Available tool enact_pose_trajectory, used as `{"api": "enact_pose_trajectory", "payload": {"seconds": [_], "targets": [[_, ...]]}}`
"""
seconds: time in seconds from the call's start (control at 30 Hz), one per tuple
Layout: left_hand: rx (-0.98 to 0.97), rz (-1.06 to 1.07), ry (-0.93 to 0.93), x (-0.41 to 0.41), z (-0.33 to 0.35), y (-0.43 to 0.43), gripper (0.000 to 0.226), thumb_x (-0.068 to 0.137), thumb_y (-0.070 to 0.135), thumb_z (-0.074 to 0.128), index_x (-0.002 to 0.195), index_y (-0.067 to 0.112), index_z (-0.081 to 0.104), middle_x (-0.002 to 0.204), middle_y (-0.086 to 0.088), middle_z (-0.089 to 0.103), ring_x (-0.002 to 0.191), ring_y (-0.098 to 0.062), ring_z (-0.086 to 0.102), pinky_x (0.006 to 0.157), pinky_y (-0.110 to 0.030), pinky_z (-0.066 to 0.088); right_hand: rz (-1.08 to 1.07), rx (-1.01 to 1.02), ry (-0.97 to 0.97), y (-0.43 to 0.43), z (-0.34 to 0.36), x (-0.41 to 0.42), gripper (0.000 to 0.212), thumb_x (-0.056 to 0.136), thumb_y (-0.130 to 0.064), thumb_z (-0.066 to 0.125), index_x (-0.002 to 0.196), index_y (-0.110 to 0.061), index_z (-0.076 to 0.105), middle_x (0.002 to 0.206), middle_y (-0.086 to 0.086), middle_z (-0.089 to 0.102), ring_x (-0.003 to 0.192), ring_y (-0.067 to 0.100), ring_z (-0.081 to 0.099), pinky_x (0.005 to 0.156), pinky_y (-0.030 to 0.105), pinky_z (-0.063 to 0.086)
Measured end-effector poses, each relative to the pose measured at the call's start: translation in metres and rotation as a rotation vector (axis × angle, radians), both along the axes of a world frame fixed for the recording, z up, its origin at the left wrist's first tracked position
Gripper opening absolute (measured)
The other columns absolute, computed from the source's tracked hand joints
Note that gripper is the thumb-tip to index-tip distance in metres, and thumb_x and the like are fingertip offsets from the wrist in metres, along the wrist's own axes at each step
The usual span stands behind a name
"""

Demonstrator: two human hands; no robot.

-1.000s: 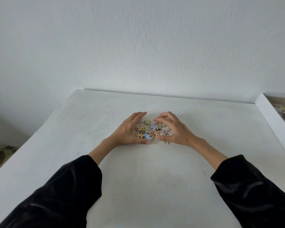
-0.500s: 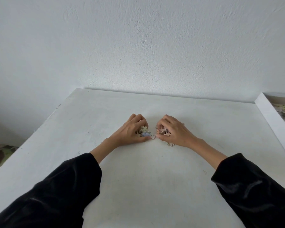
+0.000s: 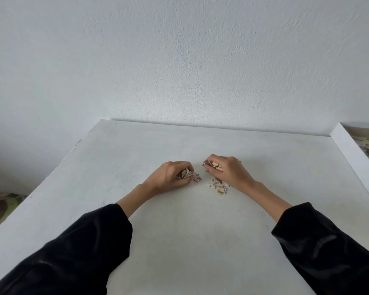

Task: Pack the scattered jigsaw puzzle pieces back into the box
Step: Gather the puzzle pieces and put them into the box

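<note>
Head: pieces (image 3: pixel 185 173) inside left grip (image 3: pixel 168 178), right grip (image 3: pixel 228 172).

Cannot count puzzle pieces (image 3: pixel 184 174) gripped in left hand (image 3: pixel 166 178) or right hand (image 3: pixel 230 173), covered by curled fingers. Cannot make out print on loose pieces (image 3: pixel 216 184), partly under right palm. Cannot see box (image 3: pixel 349 152) beyond one corner at right edge.

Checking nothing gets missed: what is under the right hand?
The right hand grips puzzle pieces; a few loose pieces lie beside its heel. Its palm hides any others.
</note>
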State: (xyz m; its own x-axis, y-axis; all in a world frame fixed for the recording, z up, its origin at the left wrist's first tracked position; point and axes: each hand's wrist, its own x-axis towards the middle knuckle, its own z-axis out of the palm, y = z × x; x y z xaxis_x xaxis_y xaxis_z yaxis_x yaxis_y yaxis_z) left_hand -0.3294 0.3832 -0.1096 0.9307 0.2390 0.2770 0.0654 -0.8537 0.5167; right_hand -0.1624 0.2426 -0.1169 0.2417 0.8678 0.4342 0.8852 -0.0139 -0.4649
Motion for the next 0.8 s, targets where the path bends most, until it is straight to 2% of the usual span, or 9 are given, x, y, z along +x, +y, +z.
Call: {"api": "enact_pose_trajectory", "payload": {"seconds": [0.13,0.23,0.3,0.4,0.57,0.7,0.8], "targets": [[-0.08,-0.021,-0.018,0.002,0.008,-0.007,0.012,0.084,0.025,0.062,0.082,0.013,0.06,0.071,0.009,0.058,0.058,-0.004,0.051,0.056,-0.018,0.041,0.033,0.004,0.128,-0.001,0.008,0.005,0.015,0.086,-0.023,0.062,0.089,-0.009,0.065,0.076,-0.001,0.068,0.063,0.012,0.064,0.059,0.027,0.051],[-0.169,-0.039,-0.025,0.007,0.023,-0.014,0.013,0.086,0.02,0.063,0.08,0.01,0.058,0.067,0.002,0.059,0.051,-0.01,0.054,0.051,-0.022,0.044,0.059,0.033,0.161,-0.004,0.026,0.005,0.014,0.086,-0.019,0.063,0.09,-0.006,0.066,0.075,-0.005,0.064,0.065,0.004,0.062,0.06,0.02,0.048],[-0.131,-0.049,-0.065,0.011,0.03,-0.019,0.013,0.086,0.019,0.063,0.079,0.009,0.058,0.066,-0.001,0.058,0.054,-0.015,0.051,0.053,-0.021,0.04,0.057,0.052,0.184,-0.009,0.038,0.007,0.012,0.086,-0.018,0.063,0.089,-0.006,0.066,0.072,-0.008,0.061,0.065,0.007,0.062,0.061,0.018,0.046],[-0.111,-0.057,-0.103,0.02,0.042,-0.029,0.014,0.086,0.019,0.063,0.078,0.009,0.058,0.063,-0.004,0.056,0.053,-0.013,0.045,0.053,-0.019,0.035,0.032,0.064,0.204,-0.022,0.055,0.015,0.01,0.087,-0.019,0.062,0.088,-0.009,0.065,0.07,-0.003,0.062,0.064,0.013,0.062,0.06,0.02,0.046],[-0.103,-0.093,-0.123,0.038,0.058,-0.059,0.016,0.085,0.025,0.061,0.078,0.011,0.057,0.064,-0.01,0.057,0.055,-0.023,0.047,0.054,-0.027,0.038,0.002,0.09,0.227,-0.052,0.077,0.029,0.006,0.087,-0.02,0.061,0.086,-0.014,0.064,0.069,-0.004,0.061,0.063,0.011,0.061,0.062,0.022,0.047],[-0.097,-0.121,-0.152,0.057,0.072,-0.091,0.014,0.086,0.022,0.063,0.077,0.012,0.057,0.063,-0.004,0.056,0.053,-0.014,0.045,0.054,-0.023,0.037,-0.027,0.1,0.216,-0.082,0.091,0.042,0.008,0.087,-0.021,0.062,0.085,-0.014,0.063,0.068,-0.008,0.06,0.061,0.004,0.059,0.064,0.022,0.046],[-0.106,-0.14,-0.147,0.077,0.079,-0.117,0.015,0.086,0.019,0.063,0.077,0.008,0.057,0.064,-0.009,0.056,0.053,-0.016,0.044,0.053,-0.024,0.036,-0.06,0.109,0.228,-0.111,0.102,0.056,0.01,0.087,-0.022,0.062,0.084,-0.013,0.062,0.069,-0.006,0.06,0.061,0.007,0.058,0.065,0.024,0.046]]}}
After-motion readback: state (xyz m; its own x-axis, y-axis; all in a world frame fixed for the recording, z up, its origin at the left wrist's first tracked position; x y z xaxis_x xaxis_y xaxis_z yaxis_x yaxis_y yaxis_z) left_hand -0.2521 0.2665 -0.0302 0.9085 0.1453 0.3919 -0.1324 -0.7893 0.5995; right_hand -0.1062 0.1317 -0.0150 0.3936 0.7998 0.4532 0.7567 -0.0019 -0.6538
